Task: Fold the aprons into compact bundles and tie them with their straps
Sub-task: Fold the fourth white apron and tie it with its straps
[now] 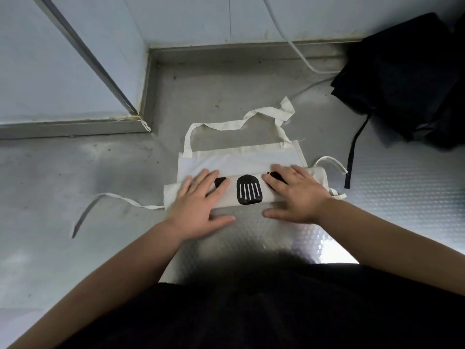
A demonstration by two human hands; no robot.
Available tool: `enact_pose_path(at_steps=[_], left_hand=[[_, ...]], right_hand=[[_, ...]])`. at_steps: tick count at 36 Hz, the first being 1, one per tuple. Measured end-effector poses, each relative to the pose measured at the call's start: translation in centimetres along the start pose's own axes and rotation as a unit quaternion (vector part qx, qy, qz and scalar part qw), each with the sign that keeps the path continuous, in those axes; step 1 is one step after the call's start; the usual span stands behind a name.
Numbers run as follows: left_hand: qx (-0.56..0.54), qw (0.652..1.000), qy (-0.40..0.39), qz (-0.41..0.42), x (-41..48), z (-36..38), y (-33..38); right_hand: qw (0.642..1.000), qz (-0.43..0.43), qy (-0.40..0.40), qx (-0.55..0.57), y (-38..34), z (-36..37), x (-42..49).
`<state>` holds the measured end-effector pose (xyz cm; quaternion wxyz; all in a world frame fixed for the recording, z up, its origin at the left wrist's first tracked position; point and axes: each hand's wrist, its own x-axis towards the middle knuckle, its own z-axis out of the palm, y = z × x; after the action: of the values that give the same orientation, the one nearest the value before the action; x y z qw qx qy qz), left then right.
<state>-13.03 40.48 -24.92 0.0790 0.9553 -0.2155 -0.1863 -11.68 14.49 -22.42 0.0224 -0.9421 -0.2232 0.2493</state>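
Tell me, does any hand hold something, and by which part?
Nothing is gripped. The left hand and right hand lie flat, pressing the folded part of the white apron.

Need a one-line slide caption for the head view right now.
Both hands, left and right, press flat on a partly folded cream apron on a steel counter.

A single wide-angle view from the person's head looks steeply down and forward, close above a metal counter [75,222]. Beyond the counter, a wall [188,18] fills the top; edges curve noticeably.
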Motion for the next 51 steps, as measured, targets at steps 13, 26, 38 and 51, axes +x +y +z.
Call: enact_pose_path(at_steps=[13,26,38,51], left_hand=[[-0.076,0.997,0.014,0.019,3.5,-5.2,-1.5],[0.026,0.976,0.210,-0.060,6.9,-1.6,-0.2],[0.061,0.994,0.082,-0.047,4.5,-0.1,-2.2],[-0.455,0.647,0.296,-0.536,4.9,-2.1,0.3]], right_hand=[[0.996,0.029,0.009,0.084,1.4,-4.9,2.2],[0.975,0.140,0.168,0.020,-0.1,-2.7,6.4],[0.975,0.140,0.137,0.104,-0.5,-1.3,6.0],[0.982,0.159,0.072,0.065,-1.5,-2.4,6.8]])
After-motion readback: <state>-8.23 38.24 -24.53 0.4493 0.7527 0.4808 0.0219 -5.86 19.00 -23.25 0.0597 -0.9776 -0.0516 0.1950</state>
